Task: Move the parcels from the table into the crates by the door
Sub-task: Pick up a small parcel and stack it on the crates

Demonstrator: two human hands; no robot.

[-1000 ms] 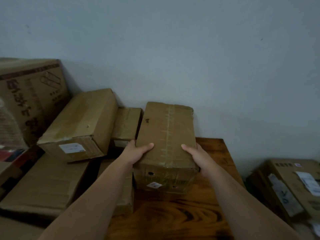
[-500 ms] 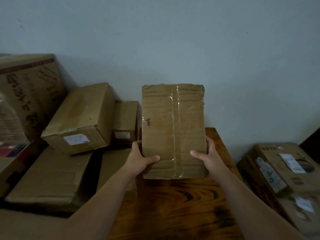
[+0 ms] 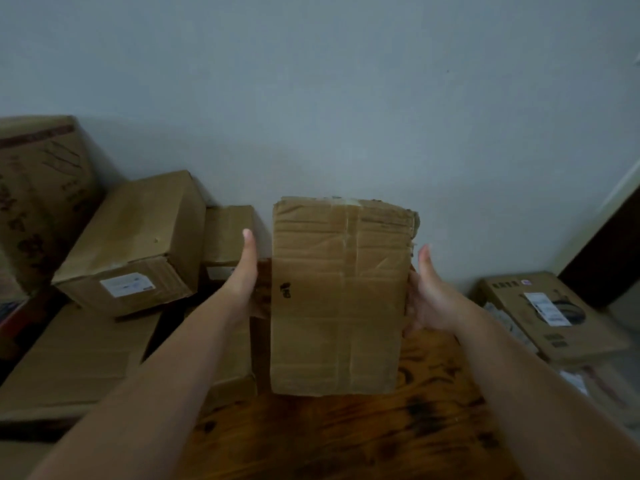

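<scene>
- I have the parcel (image 3: 339, 306) grasped between both hands: my left hand (image 3: 244, 282) at its 9 o'clock edge, my right hand (image 3: 429, 299) at its 3 o'clock edge. Both thumbs point up, off the front face.
- My fingers go behind the cardboard and are hidden there, so I cannot tell how far they curl. I judge that they bear the weight from the back.
- I hold it upright, with the broad taped face towards me. That way the squeeze falls on the long sides and the crumpled top corner at 1 o'clock takes no load.
- The parcel is in the air, with its lower edge above the wooden table (image 3: 346, 438) at 6 o'clock.
- At 9 to 10 o'clock more parcels wait: a small box (image 3: 227, 233) just beside my left thumb, a labelled box (image 3: 138, 244) lying tilted on a flat box (image 3: 76, 358), and a large printed carton (image 3: 38, 195) against the wall (image 3: 346, 98).
- At 3 o'clock, lower down and off the table, lies a labelled carton (image 3: 540, 313).
- No crates are in view, so this parcel is only picked up. Most of the task is left.
</scene>
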